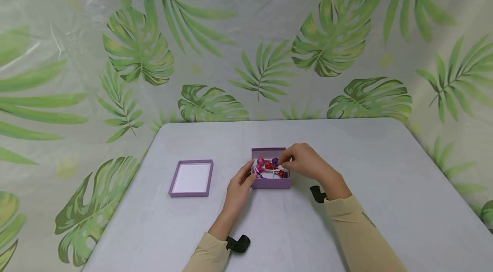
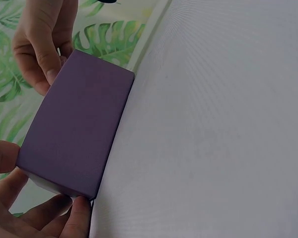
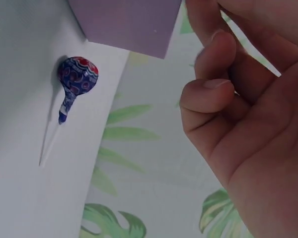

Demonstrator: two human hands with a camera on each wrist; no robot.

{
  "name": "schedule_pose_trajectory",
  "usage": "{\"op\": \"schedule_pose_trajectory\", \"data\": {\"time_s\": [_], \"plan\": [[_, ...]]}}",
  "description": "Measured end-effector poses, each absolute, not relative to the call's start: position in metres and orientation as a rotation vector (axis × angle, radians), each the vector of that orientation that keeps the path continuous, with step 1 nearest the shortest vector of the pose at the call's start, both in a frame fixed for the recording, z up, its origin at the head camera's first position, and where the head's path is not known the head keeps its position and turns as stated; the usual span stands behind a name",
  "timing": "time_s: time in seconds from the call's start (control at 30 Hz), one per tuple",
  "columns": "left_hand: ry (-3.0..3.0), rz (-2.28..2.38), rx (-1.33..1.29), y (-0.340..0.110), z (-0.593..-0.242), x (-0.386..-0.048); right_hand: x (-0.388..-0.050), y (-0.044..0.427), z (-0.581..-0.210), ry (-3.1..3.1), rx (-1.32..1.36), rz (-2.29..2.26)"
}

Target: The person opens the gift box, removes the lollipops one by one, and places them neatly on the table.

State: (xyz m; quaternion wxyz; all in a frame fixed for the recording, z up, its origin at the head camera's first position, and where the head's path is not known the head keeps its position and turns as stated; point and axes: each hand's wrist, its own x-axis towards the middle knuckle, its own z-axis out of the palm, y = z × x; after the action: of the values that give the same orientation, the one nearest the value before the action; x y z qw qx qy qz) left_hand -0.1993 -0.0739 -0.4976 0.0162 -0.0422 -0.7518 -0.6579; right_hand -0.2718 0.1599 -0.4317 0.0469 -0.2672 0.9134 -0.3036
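Observation:
An uncovered purple box [image 1: 271,183] holds several wrapped lollipops [image 1: 268,165]. Against its left side rest the fingers and thumb of my left hand [image 1: 236,192]; in the left wrist view, the left fingertips [image 2: 78,213] touch the end of the box [image 2: 79,124] near the tabletop. My right hand [image 1: 308,164] reaches over the box's right rim, fingers bent, tips among the lollipops; whether they pinch one is unclear. In the right wrist view, a blue lollipop [image 3: 78,77] lies on the table beside the box [image 3: 126,22], left of my right hand [image 3: 248,114].
A shallow purple-rimmed lid [image 1: 190,195] with a white inside lies on the white table [image 1: 154,237], left of the box. Behind the table hangs a leaf-patterned sheet [image 1: 265,28]. Black bands are on both wrists.

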Motion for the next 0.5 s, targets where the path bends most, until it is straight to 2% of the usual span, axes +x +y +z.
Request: {"op": "schedule_pose_trajectory", "data": {"time_s": [0.13, 0.5], "plan": [[-2.328, -2.046, -0.147, -0.073, -0.481, -0.190, -0.271, 0.160, -0.430, 2.781, -0.807, -0.908], [-2.335, -2.060, -0.151, -0.075, -0.481, -0.190, -0.267, 0.160, -0.425, 2.815, -0.813, -0.874]]}}
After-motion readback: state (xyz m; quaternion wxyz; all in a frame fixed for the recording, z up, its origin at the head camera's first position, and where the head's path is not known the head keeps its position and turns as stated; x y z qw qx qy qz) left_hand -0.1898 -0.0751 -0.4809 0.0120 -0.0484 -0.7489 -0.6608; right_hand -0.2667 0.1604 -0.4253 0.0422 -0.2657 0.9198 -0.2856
